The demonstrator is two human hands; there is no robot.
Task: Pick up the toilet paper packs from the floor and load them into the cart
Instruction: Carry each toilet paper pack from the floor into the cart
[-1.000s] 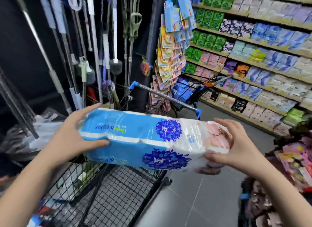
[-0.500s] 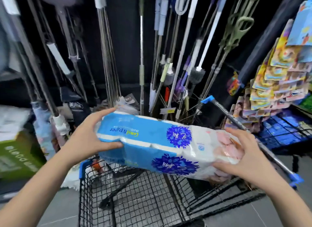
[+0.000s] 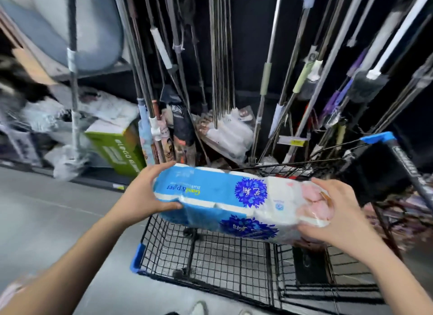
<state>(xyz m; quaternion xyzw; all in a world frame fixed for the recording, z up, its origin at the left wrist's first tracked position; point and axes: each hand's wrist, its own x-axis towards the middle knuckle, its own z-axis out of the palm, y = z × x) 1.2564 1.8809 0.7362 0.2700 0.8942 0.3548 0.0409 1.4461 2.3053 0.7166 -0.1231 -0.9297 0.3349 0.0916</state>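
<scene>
A long toilet paper pack (image 3: pixel 234 199), blue and white with dark blue flower prints, hangs level over the black wire cart (image 3: pixel 210 263). My left hand (image 3: pixel 143 192) grips its blue left end, thumb underneath. My right hand (image 3: pixel 337 218) grips the pink and white right end. The cart's basket below looks bare, with the grey floor showing through the mesh. Its blue-capped handle (image 3: pixel 384 139) rises at the right.
Mop and broom poles (image 3: pixel 220 56) hang on a dark wall behind the cart. A green box (image 3: pixel 117 148) and wrapped goods (image 3: pixel 229 134) lie at the wall's foot. Grey floor (image 3: pixel 46 216) spreads to the left. My shoes (image 3: pixel 199 309) show at the bottom edge.
My view has swung left, away from the product shelves toward the pole wall. The pack has moved with both hands to above the cart basket, and more of the basket shows now.
</scene>
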